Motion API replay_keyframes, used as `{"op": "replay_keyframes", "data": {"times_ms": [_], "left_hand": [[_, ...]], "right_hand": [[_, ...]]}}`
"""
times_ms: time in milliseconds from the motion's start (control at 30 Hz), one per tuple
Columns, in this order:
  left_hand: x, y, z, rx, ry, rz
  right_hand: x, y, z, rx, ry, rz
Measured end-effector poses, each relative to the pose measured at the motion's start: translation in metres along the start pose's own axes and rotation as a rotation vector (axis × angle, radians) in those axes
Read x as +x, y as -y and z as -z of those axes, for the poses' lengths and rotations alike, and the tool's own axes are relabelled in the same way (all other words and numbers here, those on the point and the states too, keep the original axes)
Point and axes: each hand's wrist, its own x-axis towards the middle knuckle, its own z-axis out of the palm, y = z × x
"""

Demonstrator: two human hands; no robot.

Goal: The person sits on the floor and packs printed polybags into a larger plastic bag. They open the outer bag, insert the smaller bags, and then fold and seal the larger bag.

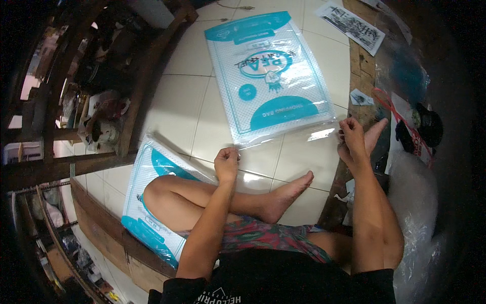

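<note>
So I'm looking down through the head cam from my end, and the main thing is a flat, rectangular white-and-turquoise plastic pack with a dotted pattern and a clear film edge (276,76), lying on the shiny cream tiled floor (174,111) straight ahead of the person, its clear edge nearest them. Hands are well apart, one at each near corner. The left hand (227,163) has its fingers curled in and looks pinched on the clear film at the near left corner. The right hand (353,139) has bent fingers right by the near right corner, but that film is so see-through I honestly can't tell if it's gripping or just beside it. A bare foot (375,133) pokes out just past that hand. There's a second white-and-turquoise plastic pack (147,234) over on the left, tilted on the floor and partly covered by the person's bent leg (177,195). Over to the right I've got a rough brown wooden board (362,71), a black-and-white printed paper sheet (351,27) lying partly across its far end, a small pale scrap (361,98), a thin red strap (389,104) and a heap of crumpled clear plastic (412,202). Dark wooden shelving (147,76) fills the left side.
</note>
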Motion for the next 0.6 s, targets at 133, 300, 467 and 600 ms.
{"op": "replay_keyframes", "data": {"times_ms": [133,300,467,600], "left_hand": [[0.003,-0.003,0.004,-0.022,-0.007,-0.042],[0.001,0.002,0.005,-0.063,0.018,-0.059],[0.005,0.005,0.002,-0.046,0.012,-0.059],[0.006,0.007,0.000,-0.044,0.007,-0.053]], "right_hand": [[0.012,-0.011,0.001,-0.112,-0.001,0.088],[0.015,-0.018,0.006,-0.145,0.035,0.137],[0.023,-0.025,0.007,-0.160,0.008,0.171],[0.025,-0.024,0.008,-0.166,0.001,0.134]]}}
